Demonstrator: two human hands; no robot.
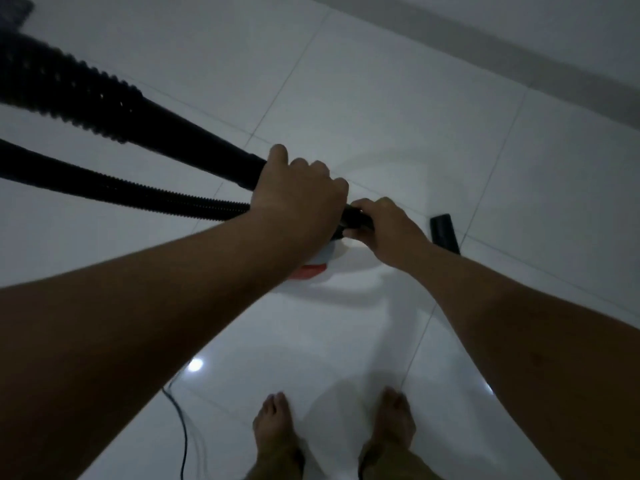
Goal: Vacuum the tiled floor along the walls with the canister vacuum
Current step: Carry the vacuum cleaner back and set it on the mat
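My left hand (298, 192) grips the end of a thick black vacuum tube (194, 142) that runs up to the top left, where it turns into ribbed hose. A thinner ribbed black hose (138, 194) runs from the left edge toward my hands. My right hand (381, 226) grips a short black piece (356, 216) between the two hands. Below my left wrist a white and red part of the canister vacuum (318, 265) shows, mostly hidden by my arm. The glossy white tiled floor (398, 109) fills the view.
A short black nozzle piece (445, 233) lies on the tiles right of my right hand. The wall base (519, 50) runs diagonally across the top right. A thin black power cord (180, 427) trails at the bottom left. My bare feet (277, 431) stand at the bottom.
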